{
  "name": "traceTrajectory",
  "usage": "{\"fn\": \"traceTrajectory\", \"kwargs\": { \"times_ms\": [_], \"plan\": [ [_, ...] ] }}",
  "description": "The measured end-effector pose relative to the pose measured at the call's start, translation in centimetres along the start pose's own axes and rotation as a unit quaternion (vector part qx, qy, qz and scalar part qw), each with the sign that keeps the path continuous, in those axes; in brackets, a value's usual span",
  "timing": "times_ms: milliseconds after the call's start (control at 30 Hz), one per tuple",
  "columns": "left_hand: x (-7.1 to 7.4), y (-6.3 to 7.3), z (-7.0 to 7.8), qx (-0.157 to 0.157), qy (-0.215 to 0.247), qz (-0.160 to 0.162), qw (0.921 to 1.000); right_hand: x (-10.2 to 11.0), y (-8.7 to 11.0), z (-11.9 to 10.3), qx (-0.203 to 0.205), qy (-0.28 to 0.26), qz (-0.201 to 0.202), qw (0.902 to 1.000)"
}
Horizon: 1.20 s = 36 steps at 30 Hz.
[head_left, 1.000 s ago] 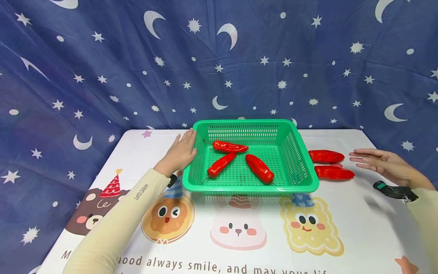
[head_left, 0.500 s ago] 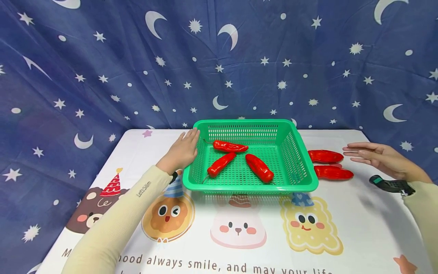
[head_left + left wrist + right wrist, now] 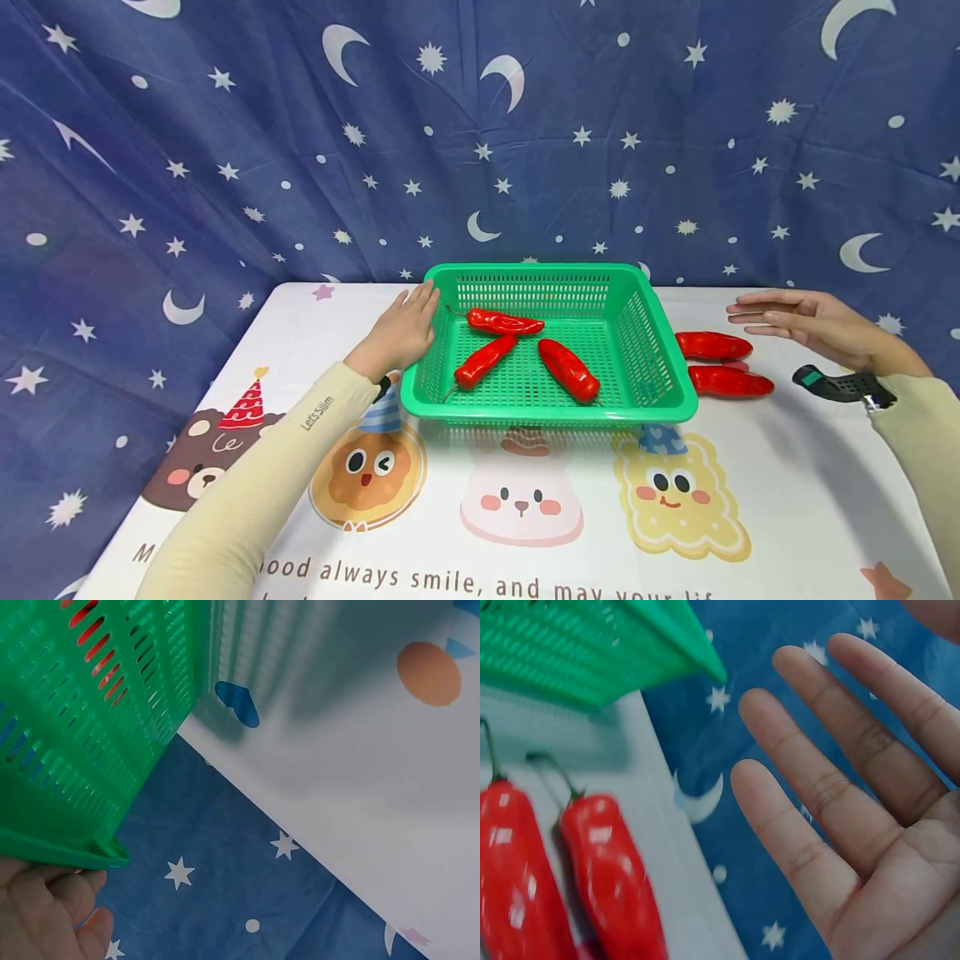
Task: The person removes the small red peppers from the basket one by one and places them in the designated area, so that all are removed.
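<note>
From my end I see a green basket [image 3: 547, 413] of smooth, moulded plastic, its flared walls pierced with rows of narrow slots and its lip broad and rounded, standing on the desk [image 3: 525, 575] in front of the backdrop. The left hand [image 3: 397, 333] rests along the basket's left rim with its fingers straight; I read that grip as laid against the plastic rather than clamped on it. My right hand [image 3: 832, 329] hangs near the two loose peppers, its grip apart: in the wrist view the fingers are long, straight and separated, with nothing between them. Those peppers, the rear pepper [image 3: 712, 345] and the front pepper [image 3: 731, 382], lie side by side just right of the basket, glossy and plump, with thin, curved green stems. Inside, three more peppers share the latticed floor: a slim back pepper [image 3: 506, 321] lying crosswise, a slanted left pepper [image 3: 486, 362] and a thicker right pepper [image 3: 568, 369], all with bright highlights on waxy-looking skin. White cloth with printed cartoon shapes and lettering covers the desk; the backdrop [image 3: 420, 192] is creased blue fabric patterned with pale moons and stars. Cream sleeves [image 3: 247, 483] with fine ribbing cover both arms.
</note>
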<state>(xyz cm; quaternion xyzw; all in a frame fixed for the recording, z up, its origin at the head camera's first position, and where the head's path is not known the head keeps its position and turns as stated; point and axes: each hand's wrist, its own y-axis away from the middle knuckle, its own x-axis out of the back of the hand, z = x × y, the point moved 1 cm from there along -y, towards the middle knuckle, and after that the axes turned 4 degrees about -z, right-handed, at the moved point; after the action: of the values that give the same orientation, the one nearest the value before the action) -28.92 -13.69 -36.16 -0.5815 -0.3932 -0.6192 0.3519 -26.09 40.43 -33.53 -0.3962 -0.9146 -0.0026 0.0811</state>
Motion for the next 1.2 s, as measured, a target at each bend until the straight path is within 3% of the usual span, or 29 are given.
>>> {"fn": "traceTrajectory", "kwargs": {
  "times_ms": [200,500,800,1200],
  "plan": [
    [-0.1,0.1,-0.1,0.0,0.008,0.004,1.0,-1.1,-2.5,-1.7,-0.012,0.109,-0.017,0.9938],
    [-0.1,0.1,0.0,0.001,0.018,0.005,0.9998,-3.4,-6.0,-3.9,-0.083,0.221,-0.016,0.9716],
    [-0.2,0.1,-0.2,0.003,0.034,0.005,0.9994,-4.9,-9.4,-4.0,-0.081,0.198,-0.052,0.9754],
    [-0.1,0.2,0.0,0.002,0.032,0.008,0.9995,-7.1,-13.8,-2.3,-0.08,0.09,-0.127,0.9845]
  ]
}}
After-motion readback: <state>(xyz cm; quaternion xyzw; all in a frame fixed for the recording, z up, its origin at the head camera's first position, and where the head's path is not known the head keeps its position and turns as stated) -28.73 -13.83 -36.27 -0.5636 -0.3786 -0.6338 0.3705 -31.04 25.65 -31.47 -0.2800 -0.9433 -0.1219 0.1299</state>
